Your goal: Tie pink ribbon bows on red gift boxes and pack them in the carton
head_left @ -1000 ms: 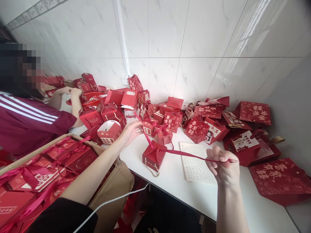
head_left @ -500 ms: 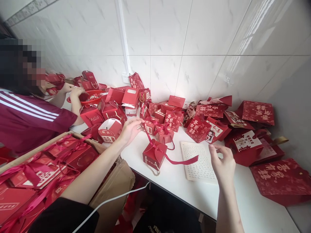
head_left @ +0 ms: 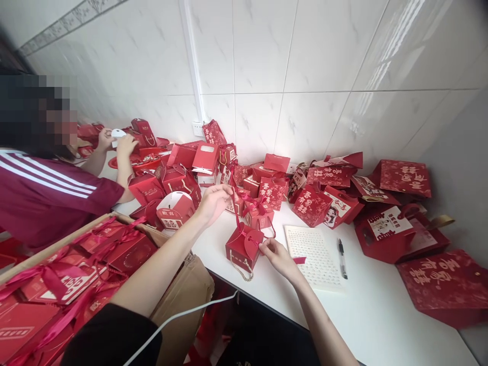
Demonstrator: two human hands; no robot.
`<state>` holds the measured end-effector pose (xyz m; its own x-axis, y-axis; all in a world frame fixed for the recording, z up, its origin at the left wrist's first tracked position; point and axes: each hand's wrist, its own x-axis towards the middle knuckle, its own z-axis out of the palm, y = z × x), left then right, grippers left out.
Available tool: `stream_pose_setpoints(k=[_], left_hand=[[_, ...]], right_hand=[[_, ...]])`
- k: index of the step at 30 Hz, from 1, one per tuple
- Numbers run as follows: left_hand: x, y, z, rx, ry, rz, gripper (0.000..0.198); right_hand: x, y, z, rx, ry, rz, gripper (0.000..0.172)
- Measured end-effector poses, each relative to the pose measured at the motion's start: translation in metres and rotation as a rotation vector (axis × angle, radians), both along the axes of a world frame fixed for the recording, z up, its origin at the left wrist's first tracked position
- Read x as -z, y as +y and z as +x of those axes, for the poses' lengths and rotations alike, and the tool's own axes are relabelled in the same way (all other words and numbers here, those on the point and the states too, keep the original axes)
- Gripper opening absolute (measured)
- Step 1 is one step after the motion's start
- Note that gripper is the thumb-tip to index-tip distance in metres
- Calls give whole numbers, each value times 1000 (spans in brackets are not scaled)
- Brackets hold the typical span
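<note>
A small red gift box [head_left: 241,253] stands near the front edge of the white table, with a twisted cord handle hanging down its front. A dark red ribbon [head_left: 237,218] runs through the holes in its top flaps. My left hand [head_left: 215,204] pinches one end of the ribbon and holds it up above the box. At the box's right side, my right hand [head_left: 277,256] is closed on the ribbon close to the flap. The ribbon's other tail shows past my right wrist, over the notebook [head_left: 310,254].
Left of me stands a cardboard carton [head_left: 179,290] full of ribboned red boxes. Red boxes and bags [head_left: 312,203] line the wall. A pen [head_left: 342,258] lies beside the notebook. At the left a co-worker [head_left: 49,203] handles a white-topped piece over a red basin [head_left: 147,165]. A white cable [head_left: 183,311] crosses in front.
My right hand has moved left from above the notebook to the box and taken the ribbon near the flap. My left hand still holds its end. The co-worker has raised a white piece.
</note>
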<state>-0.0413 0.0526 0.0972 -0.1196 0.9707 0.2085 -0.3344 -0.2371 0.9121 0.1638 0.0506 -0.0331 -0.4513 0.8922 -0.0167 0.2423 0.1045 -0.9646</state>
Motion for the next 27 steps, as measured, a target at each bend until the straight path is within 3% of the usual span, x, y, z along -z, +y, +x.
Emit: stream_pose_setpoints(k=[9, 17, 21, 23, 27], left_hand=[[-13, 12, 7, 34, -60, 29, 8], [-21, 15, 12, -73, 32, 41, 24], [-16, 17, 8, -232, 225, 8, 33], [-10, 18, 5, -300, 288, 7, 28], [3, 18, 1, -340, 176, -24, 17]], right_hand=[[-7, -5, 8, -81, 34, -123, 47], [-20, -16, 21, -31, 56, 33, 41], [-27, -20, 24, -3, 37, 91, 37], [-30, -22, 26, 1, 51, 84, 36], [-36, -25, 30, -4, 103, -16, 40]])
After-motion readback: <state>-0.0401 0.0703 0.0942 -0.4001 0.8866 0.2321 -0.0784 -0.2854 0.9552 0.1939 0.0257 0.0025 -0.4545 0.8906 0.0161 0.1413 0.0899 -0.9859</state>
